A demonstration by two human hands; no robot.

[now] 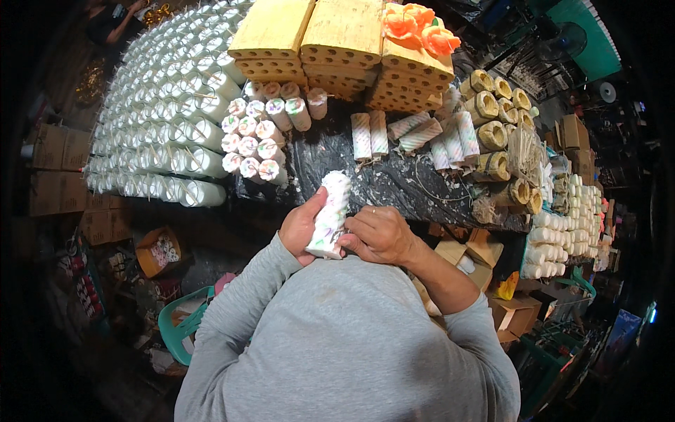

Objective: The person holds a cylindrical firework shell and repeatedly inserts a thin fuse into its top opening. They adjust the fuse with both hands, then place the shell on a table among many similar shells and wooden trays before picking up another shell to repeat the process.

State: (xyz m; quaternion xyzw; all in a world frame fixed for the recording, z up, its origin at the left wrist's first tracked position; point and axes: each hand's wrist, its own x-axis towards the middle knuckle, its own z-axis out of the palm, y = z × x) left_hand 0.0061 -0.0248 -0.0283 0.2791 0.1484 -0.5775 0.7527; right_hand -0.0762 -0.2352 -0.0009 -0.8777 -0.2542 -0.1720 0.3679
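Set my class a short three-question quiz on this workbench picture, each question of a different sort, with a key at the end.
1. True or false: the left hand and the right hand both grip the same white twisted candle.
2. Which colour are the flower shapes lying on the yellow perforated blocks? A) blue B) orange C) black
3. Fill in: the rows of plain white candles lie on the person's ____ side of the black-covered table.

Key
1. True; the candle stands roughly upright between the two hands.
2. B, orange.
3. Left.
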